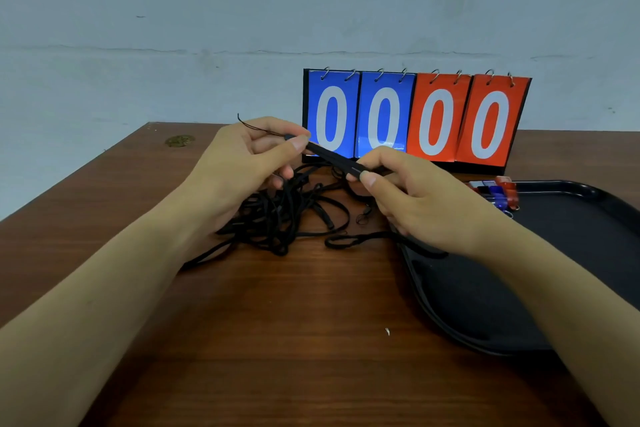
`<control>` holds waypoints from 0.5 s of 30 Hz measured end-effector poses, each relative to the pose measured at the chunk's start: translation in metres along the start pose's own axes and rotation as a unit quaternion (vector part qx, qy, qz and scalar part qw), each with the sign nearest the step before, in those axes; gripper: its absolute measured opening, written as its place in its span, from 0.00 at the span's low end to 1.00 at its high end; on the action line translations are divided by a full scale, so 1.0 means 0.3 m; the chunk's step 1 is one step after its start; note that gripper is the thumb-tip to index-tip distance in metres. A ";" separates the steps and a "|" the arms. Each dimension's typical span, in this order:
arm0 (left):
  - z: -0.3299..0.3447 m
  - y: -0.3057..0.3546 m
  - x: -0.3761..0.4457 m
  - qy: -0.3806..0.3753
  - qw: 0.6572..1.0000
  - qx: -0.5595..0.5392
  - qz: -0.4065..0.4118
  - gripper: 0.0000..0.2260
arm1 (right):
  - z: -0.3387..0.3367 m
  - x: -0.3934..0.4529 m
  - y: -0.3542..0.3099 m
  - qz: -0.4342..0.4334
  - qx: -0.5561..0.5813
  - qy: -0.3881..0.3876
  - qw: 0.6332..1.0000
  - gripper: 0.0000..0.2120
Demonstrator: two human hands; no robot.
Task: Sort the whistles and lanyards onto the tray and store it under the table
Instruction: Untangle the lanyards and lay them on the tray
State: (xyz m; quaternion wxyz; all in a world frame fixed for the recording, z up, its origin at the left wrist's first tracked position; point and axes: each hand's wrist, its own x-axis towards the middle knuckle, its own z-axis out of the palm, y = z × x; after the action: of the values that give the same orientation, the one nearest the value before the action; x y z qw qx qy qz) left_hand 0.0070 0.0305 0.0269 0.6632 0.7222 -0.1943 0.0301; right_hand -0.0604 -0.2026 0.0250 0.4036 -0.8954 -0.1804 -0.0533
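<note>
Both hands pinch one black lanyard [337, 160] taut at frame centre: left hand [242, 156] at its thin-cord end, right hand [408, 198] lower. Limp, light and tangle-prone, it seems best gripped at the stiff joint. The rest lie heaped [284, 215] on the surface [277, 322] beside the tray [571, 239].

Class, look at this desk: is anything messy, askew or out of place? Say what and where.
The black lanyards lie in a tangled heap on the table, not on the tray; one loop trails over the tray's left rim. Both the left hand and right hand pinch one strap. The whistles sit at the tray's far edge.
</note>
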 end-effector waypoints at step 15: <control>-0.126 -0.049 0.060 0.089 0.990 -0.090 -0.067 0.07 | -0.034 -0.012 -0.044 0.006 0.008 0.055 0.998 0.13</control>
State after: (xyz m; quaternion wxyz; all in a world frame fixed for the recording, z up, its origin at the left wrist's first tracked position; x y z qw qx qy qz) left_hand 0.0364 0.0635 0.0229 0.7404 0.6656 -0.0880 0.0320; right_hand -0.0680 -0.2030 0.0402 0.4204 -0.8888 -0.1531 -0.0990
